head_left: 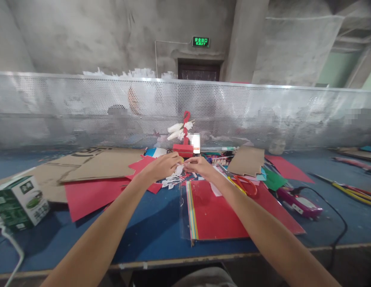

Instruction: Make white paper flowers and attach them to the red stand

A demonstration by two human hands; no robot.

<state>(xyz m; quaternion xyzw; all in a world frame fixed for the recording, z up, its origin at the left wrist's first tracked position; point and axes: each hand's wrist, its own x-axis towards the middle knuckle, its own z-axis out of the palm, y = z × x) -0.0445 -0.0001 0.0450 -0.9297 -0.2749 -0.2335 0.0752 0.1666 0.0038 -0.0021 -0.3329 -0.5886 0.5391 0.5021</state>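
Note:
My left hand and my right hand meet over the middle of the blue table, fingertips close together in a pinch. What they hold is too small to name; something white shows just below the fingertips. Under the left hand lie several white leaf-shaped pieces with thin stems. Right behind the hands stands a red box-shaped base with a curled red upright that carries white flower-like pieces. A lit phone screen leans beside it.
Red sheets in a clear sleeve lie front right, with red-handled scissors on their far edge. Cardboard spreads at left near a green-and-white carton. A purple corded device and yellow-handled pliers lie right. A perforated metal screen stands behind.

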